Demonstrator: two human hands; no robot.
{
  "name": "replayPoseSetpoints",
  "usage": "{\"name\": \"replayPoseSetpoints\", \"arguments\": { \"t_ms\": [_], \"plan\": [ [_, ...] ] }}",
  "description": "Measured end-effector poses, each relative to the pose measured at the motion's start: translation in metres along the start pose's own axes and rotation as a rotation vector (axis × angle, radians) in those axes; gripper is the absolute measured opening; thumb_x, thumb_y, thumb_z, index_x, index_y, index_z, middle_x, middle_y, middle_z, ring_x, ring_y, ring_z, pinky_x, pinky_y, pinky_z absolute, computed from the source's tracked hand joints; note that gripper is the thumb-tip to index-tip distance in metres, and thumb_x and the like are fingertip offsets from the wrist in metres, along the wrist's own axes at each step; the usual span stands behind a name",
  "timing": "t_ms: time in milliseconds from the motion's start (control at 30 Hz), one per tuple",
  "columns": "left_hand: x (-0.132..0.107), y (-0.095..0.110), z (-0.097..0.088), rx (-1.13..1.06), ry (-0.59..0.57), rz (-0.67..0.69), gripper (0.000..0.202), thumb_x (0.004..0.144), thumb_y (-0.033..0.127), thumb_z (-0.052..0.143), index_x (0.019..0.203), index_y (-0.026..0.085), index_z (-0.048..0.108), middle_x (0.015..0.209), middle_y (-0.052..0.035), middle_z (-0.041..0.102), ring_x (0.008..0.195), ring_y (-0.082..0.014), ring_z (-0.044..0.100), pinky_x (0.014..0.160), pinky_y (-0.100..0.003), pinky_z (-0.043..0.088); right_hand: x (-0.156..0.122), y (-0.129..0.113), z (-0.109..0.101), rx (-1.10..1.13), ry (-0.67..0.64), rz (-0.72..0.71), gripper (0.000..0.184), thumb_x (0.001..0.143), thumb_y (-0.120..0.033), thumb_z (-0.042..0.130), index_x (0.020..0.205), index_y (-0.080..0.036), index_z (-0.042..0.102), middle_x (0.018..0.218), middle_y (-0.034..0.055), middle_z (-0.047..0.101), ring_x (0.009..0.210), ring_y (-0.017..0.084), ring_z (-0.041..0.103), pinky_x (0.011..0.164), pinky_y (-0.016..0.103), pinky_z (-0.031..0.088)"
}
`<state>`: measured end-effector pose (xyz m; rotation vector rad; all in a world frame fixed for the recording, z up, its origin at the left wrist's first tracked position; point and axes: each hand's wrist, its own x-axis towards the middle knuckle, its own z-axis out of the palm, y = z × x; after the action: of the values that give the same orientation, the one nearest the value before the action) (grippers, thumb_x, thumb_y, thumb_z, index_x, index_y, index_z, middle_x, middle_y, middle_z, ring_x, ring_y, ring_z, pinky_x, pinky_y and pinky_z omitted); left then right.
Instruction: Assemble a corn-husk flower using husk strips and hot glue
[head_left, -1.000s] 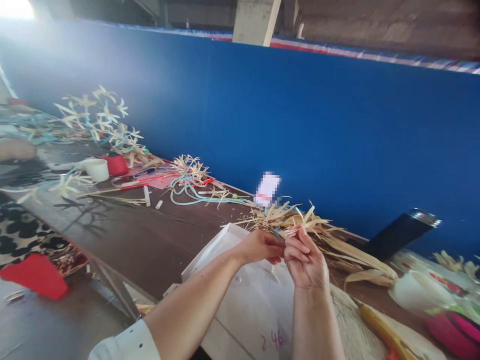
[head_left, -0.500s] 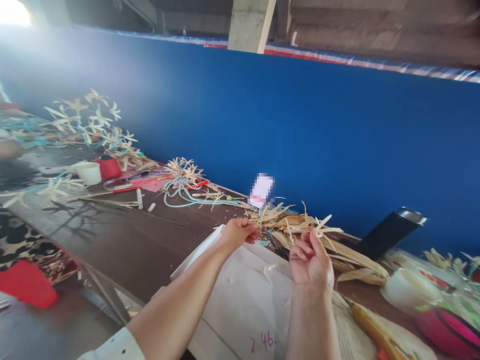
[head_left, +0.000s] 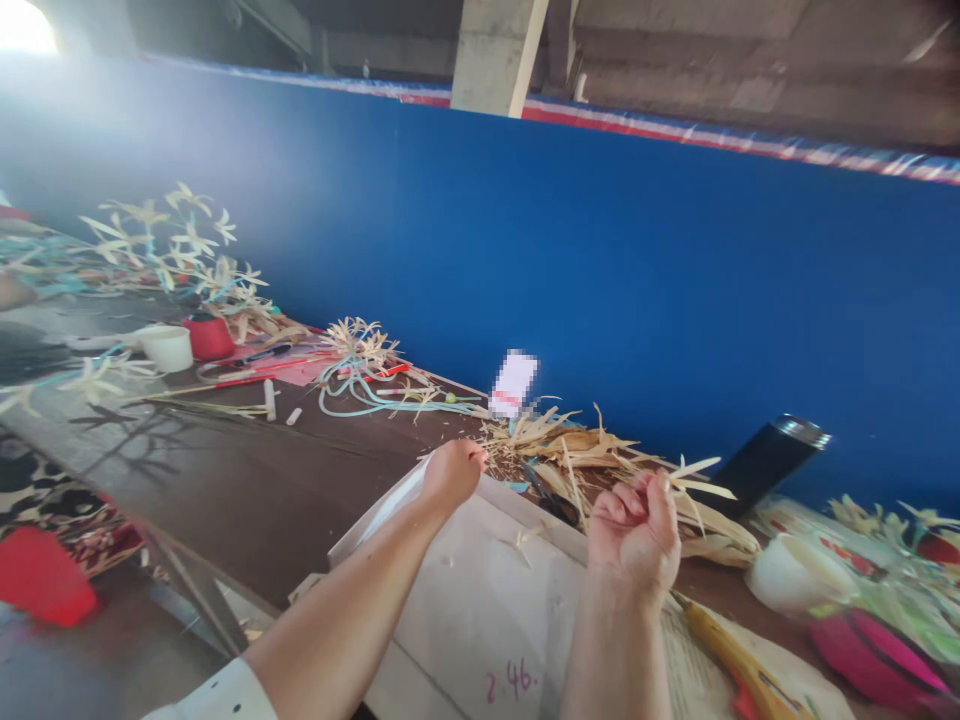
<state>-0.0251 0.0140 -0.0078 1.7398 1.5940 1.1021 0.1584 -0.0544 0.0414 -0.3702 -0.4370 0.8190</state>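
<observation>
My right hand (head_left: 636, 530) pinches a pale corn-husk flower (head_left: 697, 482) between thumb and fingertips, its narrow petals pointing out to the right. To the left, my left hand (head_left: 454, 474) is closed in a pinch above the edge of the white box (head_left: 487, 600); whatever its fingertips hold, if anything, is too small to make out. Behind both hands lies a heap of dry corn husks (head_left: 592, 440) with loose scraps around it. Another small husk piece (head_left: 523, 540) rests on the box between my forearms.
A black thermos (head_left: 776, 460) leans beyond my right hand, near a white cup (head_left: 799, 572), a pink pouch (head_left: 870, 650) and a yellow-handled tool (head_left: 739, 655). Husk flowers on blue stems (head_left: 360, 350) lie left. A blue partition (head_left: 600, 260) runs behind the table. Far left, part of a person shows.
My hands have moved apart: the right hand has gone rightward with the husk flower, the left hand a little to the left. The view has shifted slightly.
</observation>
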Motion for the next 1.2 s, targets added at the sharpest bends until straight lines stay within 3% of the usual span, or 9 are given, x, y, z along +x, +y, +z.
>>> {"name": "replayPoseSetpoints", "arguments": {
  "t_ms": [300, 433, 500, 567, 667, 733, 833, 1067, 1200],
  "plan": [
    [-0.003, 0.003, -0.005, 0.150, 0.041, -0.031, 0.021, 0.076, 0.025, 0.049, 0.077, 0.021, 0.070, 0.073, -0.0073, 0.065, 0.070, -0.0191, 0.057, 0.067, -0.027, 0.039, 0.005, -0.005, -0.008, 0.088, -0.082, 0.050, 0.017, 0.070, -0.020, 0.070, 0.080, -0.021, 0.056, 0.068, -0.0093, 0.051, 0.041, -0.003, 0.033, 0.036, 0.008, 0.030],
    [-0.004, 0.001, -0.004, 0.192, 0.218, 0.144, 0.035, 0.075, 0.016, 0.050, 0.106, 0.025, 0.065, 0.110, -0.0099, 0.056, 0.098, -0.0218, 0.054, 0.085, -0.033, 0.039, 0.005, 0.005, -0.006, 0.031, -0.080, 0.160, 0.015, 0.071, -0.019, 0.069, 0.079, -0.019, 0.057, 0.069, -0.0081, 0.052, 0.042, -0.002, 0.034, 0.035, 0.008, 0.029],
    [-0.004, 0.004, -0.003, 0.182, 0.305, 0.247, 0.038, 0.074, 0.015, 0.053, 0.109, 0.025, 0.063, 0.116, -0.0101, 0.052, 0.108, -0.0235, 0.048, 0.094, -0.036, 0.035, 0.004, 0.015, -0.004, -0.033, -0.095, 0.242, 0.017, 0.069, -0.021, 0.070, 0.080, -0.019, 0.058, 0.069, -0.0073, 0.052, 0.042, -0.002, 0.033, 0.034, 0.008, 0.027],
    [-0.007, 0.009, -0.001, 0.108, 0.320, 0.323, 0.034, 0.075, 0.018, 0.055, 0.106, 0.025, 0.065, 0.114, -0.0089, 0.053, 0.108, -0.0230, 0.047, 0.097, -0.037, 0.033, 0.001, 0.026, -0.003, -0.090, -0.108, 0.316, 0.020, 0.067, -0.021, 0.072, 0.081, -0.018, 0.058, 0.071, -0.0065, 0.053, 0.043, -0.001, 0.033, 0.033, 0.008, 0.027],
    [-0.012, 0.019, 0.002, -0.125, 0.170, 0.340, 0.020, 0.077, 0.026, 0.056, 0.091, 0.022, 0.070, 0.101, -0.0064, 0.061, 0.099, -0.0196, 0.052, 0.091, -0.032, 0.039, -0.007, 0.043, 0.002, -0.142, -0.126, 0.408, 0.022, 0.065, -0.022, 0.074, 0.080, -0.018, 0.057, 0.074, -0.0060, 0.053, 0.044, -0.001, 0.034, 0.033, 0.008, 0.027],
    [-0.015, 0.025, 0.004, -0.291, -0.062, 0.295, 0.023, 0.078, 0.035, 0.056, 0.087, 0.020, 0.070, 0.095, -0.0062, 0.064, 0.091, -0.0183, 0.056, 0.077, -0.027, 0.044, -0.012, 0.052, 0.005, -0.165, -0.146, 0.455, 0.023, 0.064, -0.022, 0.075, 0.080, -0.017, 0.058, 0.074, -0.0065, 0.053, 0.044, -0.001, 0.034, 0.034, 0.008, 0.027],
    [-0.017, 0.028, 0.006, -0.440, -0.213, 0.187, 0.032, 0.074, 0.043, 0.058, 0.086, 0.017, 0.071, 0.085, -0.0058, 0.066, 0.079, -0.0176, 0.059, 0.067, -0.025, 0.044, -0.019, 0.060, 0.009, -0.197, -0.185, 0.498, 0.023, 0.064, -0.022, 0.075, 0.079, -0.016, 0.058, 0.070, -0.0072, 0.050, 0.044, -0.002, 0.033, 0.034, 0.008, 0.026],
    [-0.015, 0.024, 0.006, -0.637, -0.280, 0.084, 0.030, 0.068, 0.039, 0.064, 0.084, 0.014, 0.070, 0.078, -0.0039, 0.066, 0.075, -0.0161, 0.058, 0.068, -0.025, 0.042, -0.023, 0.064, 0.010, -0.265, -0.223, 0.529, 0.022, 0.063, -0.022, 0.075, 0.075, -0.016, 0.058, 0.056, -0.0101, 0.039, 0.039, -0.001, 0.025, 0.031, 0.009, 0.019],
    [-0.014, 0.024, 0.005, -0.651, -0.239, 0.025, 0.027, 0.065, 0.037, 0.066, 0.077, 0.013, 0.068, 0.070, -0.0022, 0.064, 0.067, -0.0130, 0.054, 0.066, -0.024, 0.041, -0.019, 0.058, 0.010, -0.274, -0.179, 0.443, 0.023, 0.062, -0.021, 0.075, 0.076, -0.016, 0.058, 0.064, -0.0080, 0.047, 0.040, -0.002, 0.027, 0.032, 0.009, 0.020]
  ]
}}
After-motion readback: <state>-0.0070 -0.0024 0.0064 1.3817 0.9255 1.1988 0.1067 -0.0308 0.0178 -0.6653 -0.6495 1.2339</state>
